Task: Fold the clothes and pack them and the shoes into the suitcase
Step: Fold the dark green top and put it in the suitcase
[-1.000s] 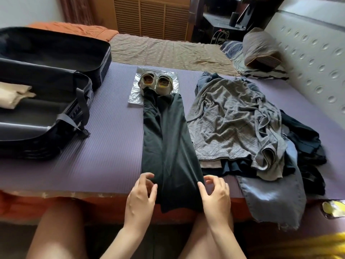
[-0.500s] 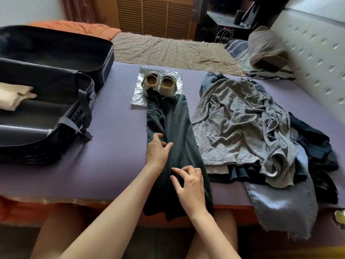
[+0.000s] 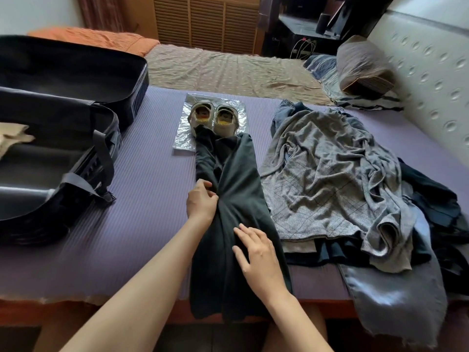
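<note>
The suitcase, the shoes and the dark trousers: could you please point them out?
suitcase (image 3: 140,97), head view, far half's ribbed side wall
shoes (image 3: 223,117), head view, right-hand shoe's yellow insole
dark trousers (image 3: 236,179), head view, middle of the fabric

Centre: long dark green cloth trousers (image 3: 236,194); right: crumpled grey knit garment (image 3: 330,189), thin dark check; upper centre: beige fabric shoes (image 3: 224,116), yellow insoles, on crinkled silver foil sheet (image 3: 182,138); left: black hard-shell suitcase (image 3: 137,80); beneath: ribbed purple foam mat (image 3: 147,199)

Purple mat (image 3: 142,199) covers the bed; brown pillow (image 3: 363,64) beside padded headboard (image 3: 431,59); perhaps cables (image 3: 303,48) behind.
</note>
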